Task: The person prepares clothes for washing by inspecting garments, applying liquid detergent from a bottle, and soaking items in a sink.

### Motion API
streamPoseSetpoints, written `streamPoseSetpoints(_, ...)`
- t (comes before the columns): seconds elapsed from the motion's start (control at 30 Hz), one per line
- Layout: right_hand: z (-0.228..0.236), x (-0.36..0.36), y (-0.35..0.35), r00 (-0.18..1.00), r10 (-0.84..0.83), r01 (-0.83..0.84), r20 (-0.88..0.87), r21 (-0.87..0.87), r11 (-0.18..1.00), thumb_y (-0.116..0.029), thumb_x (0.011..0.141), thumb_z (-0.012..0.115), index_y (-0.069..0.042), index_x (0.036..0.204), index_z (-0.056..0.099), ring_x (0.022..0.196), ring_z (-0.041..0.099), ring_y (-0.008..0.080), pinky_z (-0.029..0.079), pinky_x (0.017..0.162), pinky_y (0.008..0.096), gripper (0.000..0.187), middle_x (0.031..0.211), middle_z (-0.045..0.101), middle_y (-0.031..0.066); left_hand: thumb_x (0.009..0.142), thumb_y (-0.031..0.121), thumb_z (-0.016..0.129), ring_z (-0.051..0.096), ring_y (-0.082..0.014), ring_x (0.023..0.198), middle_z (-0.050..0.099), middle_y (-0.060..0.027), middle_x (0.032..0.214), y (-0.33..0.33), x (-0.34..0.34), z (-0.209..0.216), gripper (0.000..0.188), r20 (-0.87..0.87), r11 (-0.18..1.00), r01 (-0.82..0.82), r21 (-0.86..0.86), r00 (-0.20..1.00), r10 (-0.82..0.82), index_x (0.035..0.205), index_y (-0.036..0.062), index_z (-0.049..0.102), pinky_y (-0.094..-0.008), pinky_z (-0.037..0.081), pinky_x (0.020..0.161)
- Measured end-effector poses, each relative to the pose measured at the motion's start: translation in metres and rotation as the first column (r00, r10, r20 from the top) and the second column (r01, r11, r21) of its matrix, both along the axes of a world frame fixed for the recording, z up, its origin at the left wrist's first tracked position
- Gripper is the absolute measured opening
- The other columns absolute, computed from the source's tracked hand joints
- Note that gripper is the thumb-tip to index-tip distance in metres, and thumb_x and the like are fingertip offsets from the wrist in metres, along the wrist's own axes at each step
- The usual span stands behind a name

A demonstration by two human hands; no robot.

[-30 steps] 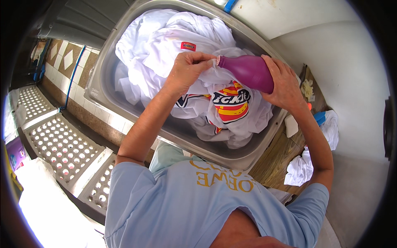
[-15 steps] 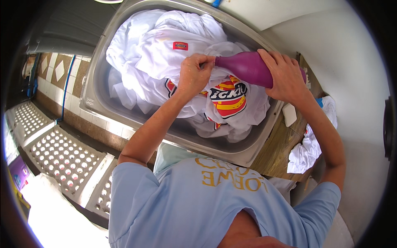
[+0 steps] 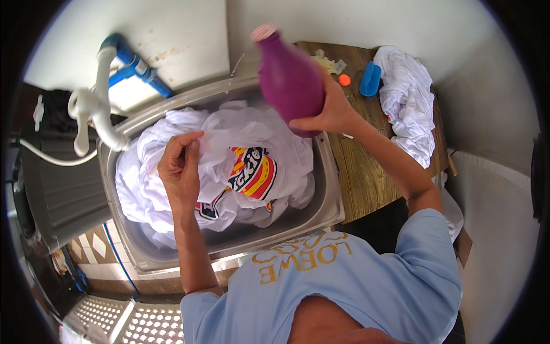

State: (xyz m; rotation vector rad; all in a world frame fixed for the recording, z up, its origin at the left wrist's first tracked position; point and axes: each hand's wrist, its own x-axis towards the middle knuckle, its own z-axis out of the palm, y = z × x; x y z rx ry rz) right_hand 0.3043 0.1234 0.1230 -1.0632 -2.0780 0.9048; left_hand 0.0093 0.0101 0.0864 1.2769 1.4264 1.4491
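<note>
My right hand [image 3: 334,108] is wrapped round the lower part of a purple bottle [image 3: 291,80]. The bottle is raised over the far right part of the sink, its uncapped mouth pointing up and slightly left. Below it, a heap of white shirts [image 3: 143,178] fills the metal sink [image 3: 335,200]; one has a red, yellow and black print. Over the heap, my left hand [image 3: 182,163] is closed in a pinch on a raised fold of white shirt, where a faint yellowish mark shows beside the fingertips.
A white tap [image 3: 86,106] on blue pipe stands at the sink's far left. Right of the sink, a wooden board [image 3: 366,178] carries an orange cap [image 3: 344,79], a blue scoop-like object [image 3: 370,79] and a bunched white garment [image 3: 407,103]. Walls stand behind and at right.
My right hand has lifted the bottle away from the shirts and tipped it from lying sideways to mouth-up. My left hand keeps its pinch. The view has shifted, bringing in the tap.
</note>
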Motion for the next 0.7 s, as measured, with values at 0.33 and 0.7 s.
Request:
streamPoseSetpoints(0.33, -0.020, 0.120, 0.107, 0.712, -0.523, 0.669, -0.469, 0.226, 0.708, -0.013, 0.060, 0.090, 0.000, 0.123, 0.037, 0.099, 0.059, 0.0218, 0.051, 0.088, 0.0337, 0.083, 0.114, 0.055, 0.0127, 0.079, 0.005, 0.069, 0.059, -0.0247, 0.092, 0.059, -0.0126, 0.100, -0.007, 0.022, -0.044, 0.036, -0.469, 0.993, -0.007, -0.119, 0.882, -0.051, 0.114, 0.0020, 0.060, -0.0307, 0.045, 0.083)
streamPoseSetpoints(0.7, -0.040, 0.127, 0.134, 0.635, -0.559, 0.710, -0.533, 0.117, 0.695, -0.017, 0.064, 0.087, -0.006, 0.138, 0.026, 0.112, 0.051, 0.0240, 0.044, 0.096, 0.0370, 0.097, 0.123, 0.051, 0.0132, 0.072, -0.011, 0.055, 0.051, -0.0401, 0.101, 0.048, -0.0203, 0.110, 0.015, 0.027, -0.083, 0.056, -0.748, 0.995, 0.096, -0.012, 0.659, -0.073, 0.124, 0.0064, 0.051, -0.0429, 0.044, 0.085)
